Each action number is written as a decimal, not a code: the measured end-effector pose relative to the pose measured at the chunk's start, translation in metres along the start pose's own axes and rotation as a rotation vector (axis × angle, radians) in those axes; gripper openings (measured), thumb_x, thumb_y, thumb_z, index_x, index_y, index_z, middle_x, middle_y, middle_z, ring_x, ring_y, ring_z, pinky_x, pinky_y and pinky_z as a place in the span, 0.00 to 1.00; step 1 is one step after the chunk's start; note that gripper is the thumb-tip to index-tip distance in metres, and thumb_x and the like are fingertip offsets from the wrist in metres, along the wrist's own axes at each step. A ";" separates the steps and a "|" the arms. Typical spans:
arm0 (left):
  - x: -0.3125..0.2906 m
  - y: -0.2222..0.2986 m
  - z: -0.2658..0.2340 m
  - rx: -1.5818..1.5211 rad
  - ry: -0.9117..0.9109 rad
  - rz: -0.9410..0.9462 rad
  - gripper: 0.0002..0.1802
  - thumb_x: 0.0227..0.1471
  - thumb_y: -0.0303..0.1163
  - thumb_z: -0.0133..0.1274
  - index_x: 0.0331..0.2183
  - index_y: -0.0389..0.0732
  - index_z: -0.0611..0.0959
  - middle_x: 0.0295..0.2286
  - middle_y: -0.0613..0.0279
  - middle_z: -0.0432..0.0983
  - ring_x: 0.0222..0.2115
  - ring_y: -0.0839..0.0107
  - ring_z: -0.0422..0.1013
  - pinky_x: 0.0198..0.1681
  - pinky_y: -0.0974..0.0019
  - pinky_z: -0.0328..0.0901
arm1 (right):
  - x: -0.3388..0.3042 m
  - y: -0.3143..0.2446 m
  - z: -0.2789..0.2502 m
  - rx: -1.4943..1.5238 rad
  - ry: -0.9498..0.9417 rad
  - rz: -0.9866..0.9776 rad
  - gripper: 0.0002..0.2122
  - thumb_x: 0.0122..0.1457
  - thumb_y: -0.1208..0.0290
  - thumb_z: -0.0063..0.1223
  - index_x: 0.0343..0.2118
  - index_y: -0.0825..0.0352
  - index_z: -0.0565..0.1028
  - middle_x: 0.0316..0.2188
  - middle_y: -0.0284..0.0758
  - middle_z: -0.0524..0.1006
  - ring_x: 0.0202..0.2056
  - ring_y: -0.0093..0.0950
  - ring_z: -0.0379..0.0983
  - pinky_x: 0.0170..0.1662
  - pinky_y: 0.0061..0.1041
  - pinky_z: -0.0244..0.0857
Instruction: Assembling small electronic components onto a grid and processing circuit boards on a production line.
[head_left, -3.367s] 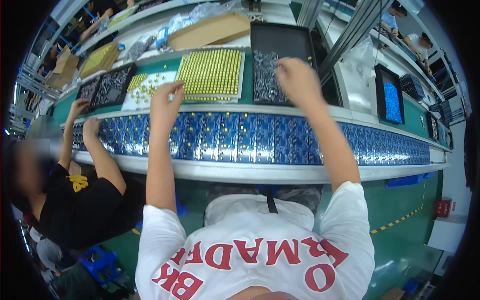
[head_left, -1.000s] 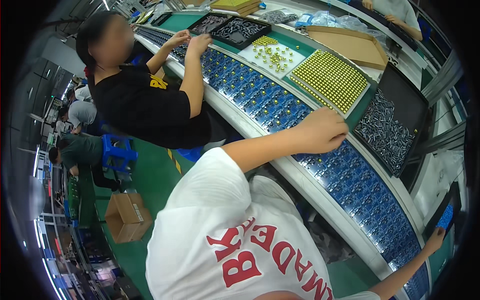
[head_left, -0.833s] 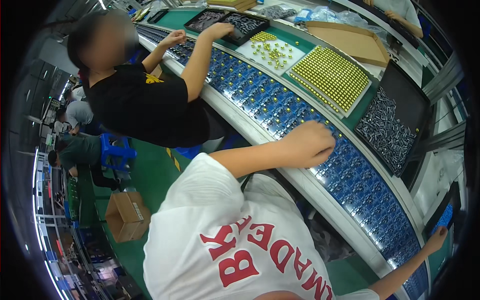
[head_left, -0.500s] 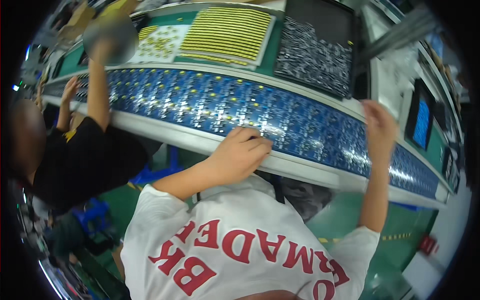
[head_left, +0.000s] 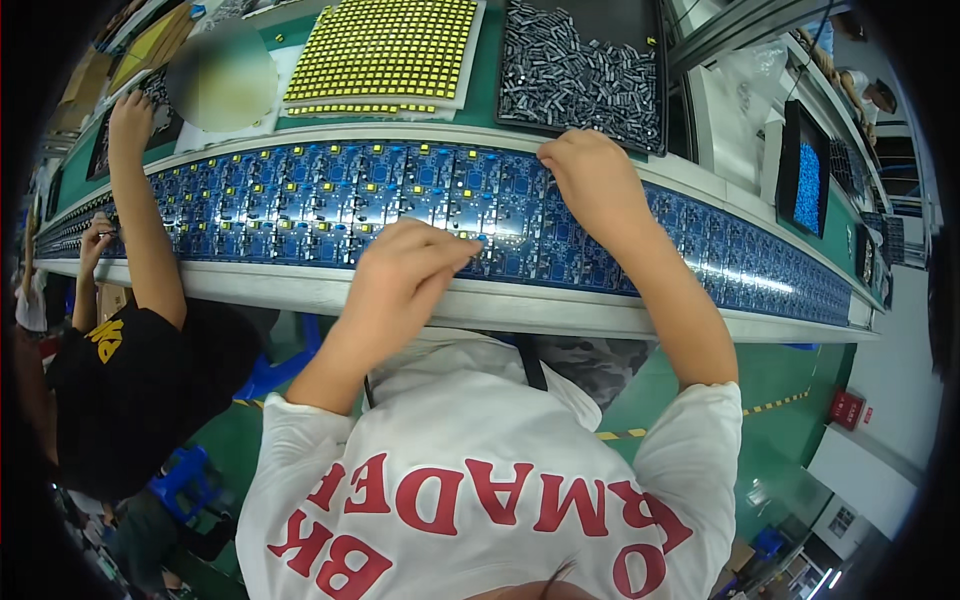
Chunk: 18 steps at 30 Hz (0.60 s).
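A long row of blue circuit boards (head_left: 515, 255) runs from left to right in front of me, and many carry small yellow square parts. My left hand (head_left: 400, 280) is over the near half of the boards, thumb and fingers pinched beside a small blue part. Whether it holds anything is too small to tell. My right hand (head_left: 597, 185) reaches to the boards' far edge. Its fingers are pressed together at the tips, and what they hold, if anything, is hidden. Just beyond it lies a black tray (head_left: 530, 122) of loose dark cylindrical components (head_left: 585, 85).
Yellow square parts (head_left: 385, 50) stand in rows on a white sheet at the far side. A black tray (head_left: 790, 180) of blue parts (head_left: 810, 190) is at right. A metal rail (head_left: 560, 310) borders the boards. On the left, a co-worker's arm (head_left: 145, 220) reaches across.
My right hand has come leftward from the right part of the line to the boards' far edge. My left hand has shifted left and slightly up. The view has also moved.
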<state>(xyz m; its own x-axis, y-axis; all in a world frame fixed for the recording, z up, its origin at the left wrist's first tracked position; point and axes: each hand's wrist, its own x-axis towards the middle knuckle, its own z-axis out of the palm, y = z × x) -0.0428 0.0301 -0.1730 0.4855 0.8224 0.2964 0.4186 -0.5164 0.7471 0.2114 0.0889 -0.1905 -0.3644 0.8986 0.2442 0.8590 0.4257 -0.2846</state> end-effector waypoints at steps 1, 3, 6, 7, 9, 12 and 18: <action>0.001 -0.002 -0.006 -0.020 -0.006 -0.027 0.09 0.44 0.21 0.58 0.33 0.38 0.85 0.28 0.57 0.79 0.30 0.60 0.72 0.36 0.63 0.66 | 0.001 0.000 0.000 0.003 -0.002 -0.003 0.05 0.53 0.76 0.54 0.31 0.68 0.79 0.29 0.38 0.77 0.35 0.39 0.74 0.42 0.33 0.67; 0.005 -0.005 -0.016 -0.038 -0.020 -0.052 0.09 0.44 0.21 0.58 0.33 0.38 0.85 0.28 0.56 0.79 0.30 0.60 0.73 0.36 0.62 0.66 | 0.003 -0.002 0.000 0.018 0.004 0.009 0.05 0.53 0.75 0.54 0.31 0.68 0.79 0.29 0.39 0.77 0.35 0.39 0.74 0.42 0.33 0.67; 0.015 -0.007 -0.027 -0.047 -0.079 -0.166 0.08 0.45 0.23 0.58 0.33 0.38 0.85 0.28 0.54 0.80 0.29 0.60 0.74 0.34 0.63 0.67 | 0.003 -0.002 0.001 0.034 0.021 0.009 0.05 0.54 0.75 0.53 0.30 0.68 0.79 0.29 0.39 0.77 0.35 0.39 0.74 0.42 0.34 0.68; 0.019 -0.008 -0.029 -0.043 -0.084 -0.165 0.08 0.45 0.23 0.58 0.33 0.38 0.85 0.28 0.54 0.80 0.29 0.60 0.74 0.34 0.63 0.67 | 0.003 -0.002 0.002 0.040 0.032 0.000 0.05 0.54 0.75 0.53 0.30 0.68 0.79 0.29 0.39 0.77 0.35 0.39 0.74 0.42 0.34 0.68; 0.028 -0.010 -0.033 -0.061 -0.124 -0.179 0.09 0.46 0.23 0.58 0.33 0.39 0.86 0.29 0.54 0.80 0.30 0.62 0.74 0.34 0.65 0.68 | 0.001 -0.003 0.002 0.050 0.048 -0.005 0.04 0.54 0.75 0.53 0.30 0.68 0.79 0.29 0.39 0.77 0.35 0.39 0.74 0.42 0.34 0.68; 0.041 -0.013 -0.033 -0.099 -0.168 -0.225 0.09 0.46 0.24 0.58 0.34 0.38 0.86 0.30 0.56 0.81 0.31 0.65 0.75 0.36 0.67 0.68 | 0.002 -0.006 0.002 0.039 0.063 -0.051 0.04 0.53 0.76 0.53 0.30 0.68 0.78 0.29 0.39 0.77 0.35 0.38 0.74 0.42 0.34 0.68; 0.061 -0.020 -0.027 -0.201 -0.282 -0.427 0.09 0.48 0.24 0.58 0.35 0.35 0.85 0.33 0.59 0.81 0.34 0.73 0.74 0.39 0.71 0.67 | 0.005 -0.004 0.007 -0.052 0.005 -0.051 0.05 0.51 0.78 0.53 0.30 0.68 0.78 0.29 0.39 0.77 0.36 0.38 0.74 0.42 0.33 0.69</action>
<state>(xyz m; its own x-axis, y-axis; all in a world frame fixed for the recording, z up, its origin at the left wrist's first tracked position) -0.0423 0.0976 -0.1538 0.5031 0.8387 -0.2083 0.4819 -0.0723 0.8732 0.2037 0.0924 -0.1942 -0.4069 0.8751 0.2618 0.8567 0.4651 -0.2229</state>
